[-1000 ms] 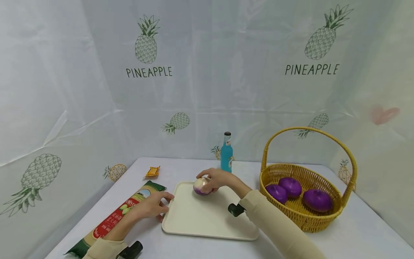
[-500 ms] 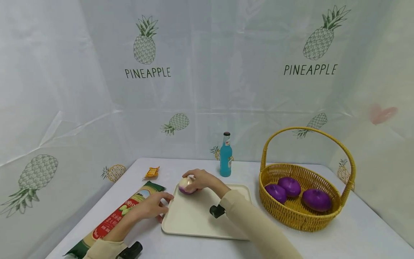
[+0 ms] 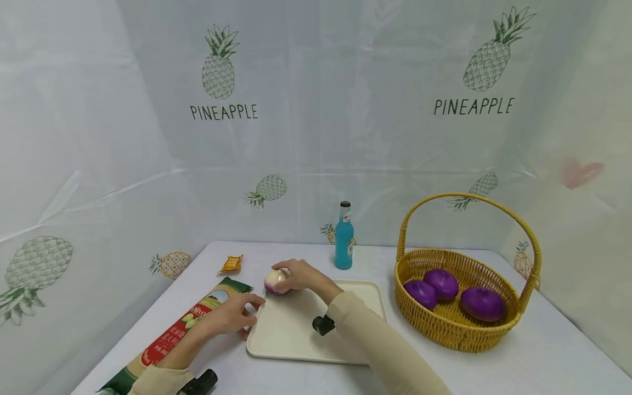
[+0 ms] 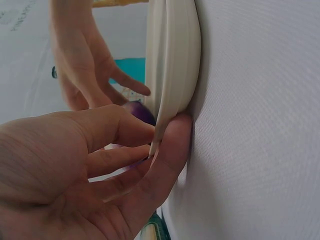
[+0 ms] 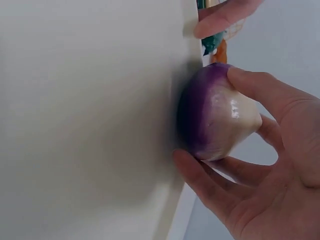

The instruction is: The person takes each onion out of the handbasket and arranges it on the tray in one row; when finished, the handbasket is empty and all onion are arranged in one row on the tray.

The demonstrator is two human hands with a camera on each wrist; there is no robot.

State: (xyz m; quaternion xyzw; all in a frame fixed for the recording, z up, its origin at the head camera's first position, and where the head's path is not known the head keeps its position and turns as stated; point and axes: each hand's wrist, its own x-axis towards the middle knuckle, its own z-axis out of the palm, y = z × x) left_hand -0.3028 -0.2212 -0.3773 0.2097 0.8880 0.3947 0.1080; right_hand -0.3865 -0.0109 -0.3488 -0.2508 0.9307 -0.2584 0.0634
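Observation:
My right hand grips a purple-and-white turnip at the far left corner of a cream tray. Fingers and thumb go round its sides in the right wrist view, its purple part facing the tray. Whether it touches the tray surface I cannot tell. At the tray's left edge, my left hand pinches the rim between thumb and fingers, clearly visible in the left wrist view around the rim. Beneath the left forearm lies a long red and green food packet, partly covered.
A yellow wicker basket with a tall handle stands at the right, with three purple turnips inside. Behind the tray is an upright bottle of blue drink. A small orange wrapped snack lies at the back left.
The right hand has carried the turnip leftward, from the tray's back middle to its far left corner. My left hand stays on the tray rim.

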